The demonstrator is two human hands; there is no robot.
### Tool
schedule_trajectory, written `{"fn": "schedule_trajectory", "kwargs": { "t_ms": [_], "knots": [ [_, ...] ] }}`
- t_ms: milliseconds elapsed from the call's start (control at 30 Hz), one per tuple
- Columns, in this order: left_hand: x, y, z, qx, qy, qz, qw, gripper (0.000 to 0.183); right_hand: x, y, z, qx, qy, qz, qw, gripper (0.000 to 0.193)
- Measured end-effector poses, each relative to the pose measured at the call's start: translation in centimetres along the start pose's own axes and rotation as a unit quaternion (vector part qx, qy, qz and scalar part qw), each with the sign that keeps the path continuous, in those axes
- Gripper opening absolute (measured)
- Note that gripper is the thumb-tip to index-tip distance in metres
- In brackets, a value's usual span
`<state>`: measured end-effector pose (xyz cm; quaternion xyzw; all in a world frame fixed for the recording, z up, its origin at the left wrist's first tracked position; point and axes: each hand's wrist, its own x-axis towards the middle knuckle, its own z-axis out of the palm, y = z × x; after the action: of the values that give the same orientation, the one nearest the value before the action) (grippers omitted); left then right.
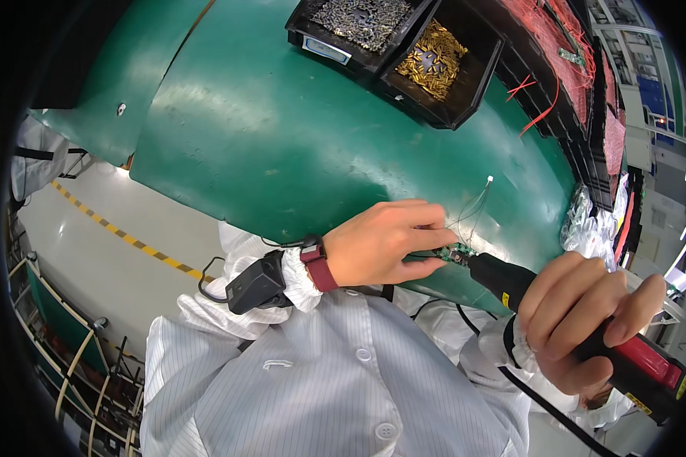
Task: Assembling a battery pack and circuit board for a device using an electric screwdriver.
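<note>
Between the thumb and fingers of my left hand (392,242) is a small green circuit board (456,252), held just above the green table near its front edge. Thin wires with a white connector (489,179) run from the board onto the tabletop. My right hand (575,312) wraps round a black and red electric screwdriver (503,278). Its tip points left and meets the right end of the board. Whether a screw sits under the tip is too small to make out.
At the far side of the green table (244,129) stand two black bins, one with silver screws (362,21), one with brass standoffs (433,61). Black trays with pink lining and red wires (560,61) line the right side. Clear plastic bags (587,225) lie below them.
</note>
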<state>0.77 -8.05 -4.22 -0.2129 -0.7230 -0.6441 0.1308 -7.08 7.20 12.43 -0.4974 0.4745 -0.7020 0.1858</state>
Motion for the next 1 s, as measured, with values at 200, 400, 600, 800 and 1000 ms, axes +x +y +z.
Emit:
{"fn": "schedule_trajectory", "kwargs": {
  "t_ms": [200,400,600,800,1000],
  "knots": [
    [-0.1,0.1,-0.1,0.010,-0.005,0.000,1.000,0.037,0.5,-0.2,-0.4,-0.002,-0.008,-0.002,1.000,0.040],
    [0.0,0.0,0.1,0.006,0.005,0.006,1.000,0.037,0.7,-0.4,-0.9,0.006,-0.050,0.006,0.999,0.040],
    [-0.1,0.1,0.0,0.011,0.003,-0.001,1.000,0.036,0.2,0.4,0.2,0.016,-0.023,-0.043,0.999,0.040],
    [0.0,0.2,-0.1,0.007,-0.003,-0.002,1.000,0.036,0.3,0.1,0.2,0.018,-0.014,-0.022,0.999,0.042],
    [0.0,0.4,0.0,0.017,-0.002,-0.004,1.000,0.036,1.2,-0.2,-0.5,0.052,-0.091,0.020,0.994,0.041]
  ]
}}
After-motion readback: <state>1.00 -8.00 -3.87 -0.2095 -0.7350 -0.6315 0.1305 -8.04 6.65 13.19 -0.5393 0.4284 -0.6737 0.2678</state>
